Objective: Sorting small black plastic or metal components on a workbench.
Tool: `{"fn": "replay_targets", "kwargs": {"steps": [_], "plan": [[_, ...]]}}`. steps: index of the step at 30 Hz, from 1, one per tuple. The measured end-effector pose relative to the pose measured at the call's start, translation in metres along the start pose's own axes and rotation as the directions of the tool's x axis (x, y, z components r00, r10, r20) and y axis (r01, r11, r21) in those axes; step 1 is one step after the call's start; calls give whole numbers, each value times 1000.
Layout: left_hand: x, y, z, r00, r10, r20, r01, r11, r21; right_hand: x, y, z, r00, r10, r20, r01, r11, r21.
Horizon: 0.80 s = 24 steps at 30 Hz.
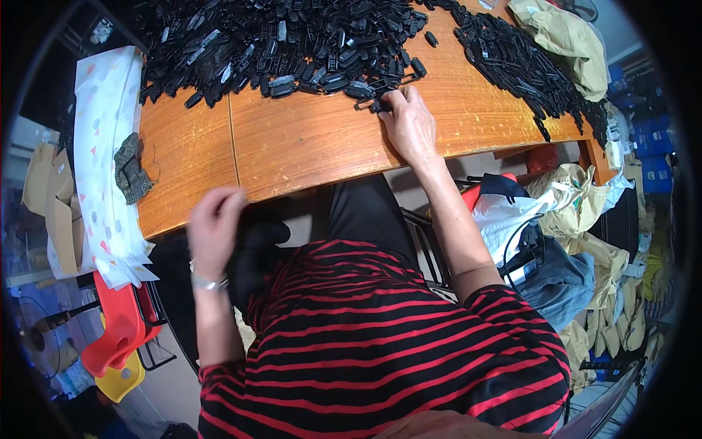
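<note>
A large heap of small black plastic parts [278, 51] covers the far side of the wooden table [307, 139]. My right hand [411, 128] rests at the near edge of this heap, its fingers closed on a small black plastic part [379, 107] that they partly hide. Off the table's near edge, at the left, is my left hand [214, 227]. It is blurred by motion with the fingers partly curled, and whether it holds anything cannot be made out.
At the right end of the table lies a second pile of thin black pieces [512, 66]. A patterned white sheet [106, 146] hangs at the left, beside a dark knitted glove-like cloth [131, 170]. Bags [570, 197] crowd the right side; a red chair [117, 329] stands lower left.
</note>
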State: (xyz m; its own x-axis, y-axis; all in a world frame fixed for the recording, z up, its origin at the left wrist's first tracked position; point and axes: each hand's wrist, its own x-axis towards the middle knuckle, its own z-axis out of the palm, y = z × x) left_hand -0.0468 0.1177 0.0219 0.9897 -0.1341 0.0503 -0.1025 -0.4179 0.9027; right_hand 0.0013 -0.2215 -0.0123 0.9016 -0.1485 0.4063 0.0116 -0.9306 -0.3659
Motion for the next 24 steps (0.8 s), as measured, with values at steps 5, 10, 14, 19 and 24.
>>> {"fn": "replay_targets", "kwargs": {"steps": [5,10,14,19,24], "plan": [[63,14,110,927,331,175,-305,939,-159,5,3,5,996,-78,37,79,996,-38],[96,6,172,967,161,198,-69,912,-405,-8,-7,2,995,-74,67,56,969,242],[94,8,173,949,43,313,146,819,-555,-24,-21,11,1000,-18,16,9,903,429],[88,9,162,982,-1,187,131,719,-683,-12,-23,6,995,-63,81,7,826,563],[89,4,158,973,-21,232,176,719,-673,20,-12,13,944,-307,118,304,952,46]]}}
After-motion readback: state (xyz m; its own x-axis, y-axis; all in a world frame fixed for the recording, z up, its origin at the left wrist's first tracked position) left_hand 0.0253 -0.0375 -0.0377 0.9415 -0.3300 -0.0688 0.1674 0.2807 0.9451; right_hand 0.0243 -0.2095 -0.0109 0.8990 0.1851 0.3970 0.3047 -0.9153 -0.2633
